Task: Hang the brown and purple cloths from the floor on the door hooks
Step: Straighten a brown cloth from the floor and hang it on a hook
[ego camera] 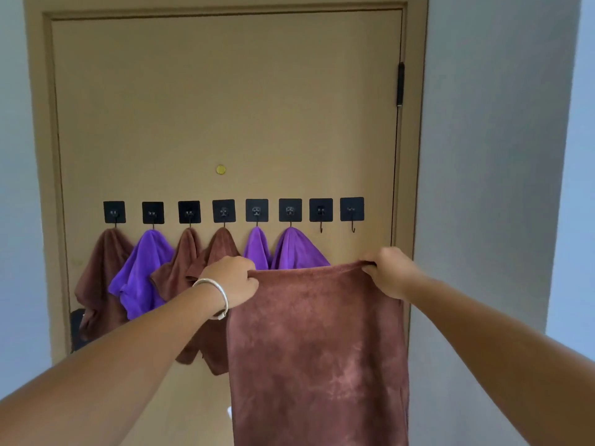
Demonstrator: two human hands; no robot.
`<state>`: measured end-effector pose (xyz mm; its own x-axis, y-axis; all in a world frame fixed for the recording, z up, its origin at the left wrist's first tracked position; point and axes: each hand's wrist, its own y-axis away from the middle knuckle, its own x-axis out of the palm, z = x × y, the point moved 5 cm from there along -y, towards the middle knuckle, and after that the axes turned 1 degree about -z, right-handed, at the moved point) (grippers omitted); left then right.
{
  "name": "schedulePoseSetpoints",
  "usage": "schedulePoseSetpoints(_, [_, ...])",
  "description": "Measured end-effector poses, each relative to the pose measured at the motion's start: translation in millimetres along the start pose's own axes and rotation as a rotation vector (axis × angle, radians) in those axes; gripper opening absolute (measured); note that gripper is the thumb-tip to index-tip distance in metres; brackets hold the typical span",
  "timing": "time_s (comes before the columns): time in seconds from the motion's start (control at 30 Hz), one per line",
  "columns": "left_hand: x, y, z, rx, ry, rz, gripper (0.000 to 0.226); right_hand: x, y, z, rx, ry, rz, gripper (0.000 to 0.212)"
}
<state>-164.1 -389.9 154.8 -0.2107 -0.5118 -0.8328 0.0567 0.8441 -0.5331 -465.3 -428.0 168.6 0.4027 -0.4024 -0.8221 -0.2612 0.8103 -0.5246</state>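
Both hands are holding a brown cloth (317, 349) stretched flat in front of the tan door (225, 107). The left hand (233, 280) is pinching the cloth's upper left corner with curled fingers, and the right hand (391, 273) is gripping the upper right corner the same way, so the top edge is running nearly straight between them while the rest is hanging down as a broad sheet past the bottom of the view. A silver bangle (215, 296) is sitting on the left wrist.

A row of eight black square adhesive hooks is running across the door. The six on the left are already carrying bunched cloths: brown (103, 272), purple (141, 272), brown (180, 262), brown (220, 246), purple (256, 249) and purple (294, 249). The seventh hook (321, 210) and the eighth hook (352, 209) are showing bare thin wire curls, just above the held cloth's top edge and toward the right hand.

The door's right edge, with a black hinge (400, 84), is lying close beside the right hand; grey wall (483, 156) is opening beyond the frame.

The cloth is looking soft and plush, with faint mottled patches. A small round brass-coloured peephole (221, 169) is sitting above the hooks.
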Motion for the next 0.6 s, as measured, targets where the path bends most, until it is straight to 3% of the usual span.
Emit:
schedulePoseSetpoints(0.17, [22, -64, 1, -0.149, 0.423, -0.127, 0.023, 11, -69, -27, -0.014, -0.158, -0.098, 0.03])
schedulePoseSetpoints(0.27, [23, -89, -1, -0.074, 0.521, -0.21, 0.03, 7, -98, -33, -0.056, -0.192, -0.191, 0.029])
schedulePoseSetpoints(0.43, [20, -115, -14, 0.393, 0.041, -0.191, 0.044, 2, -127, -18, -0.289, -0.01, -0.221, 0.042])
schedulePoseSetpoints(0.5, [23, -124, -17, 0.501, -0.106, -0.115, 0.028, 7, -136, -14, -0.362, 0.131, -0.193, 0.047])
schedulePoseSetpoints(0.6, [29, -150, -21, 0.563, -0.341, -0.05, 0.041, 15, -155, -19, -0.342, 0.316, -0.167, 0.049])
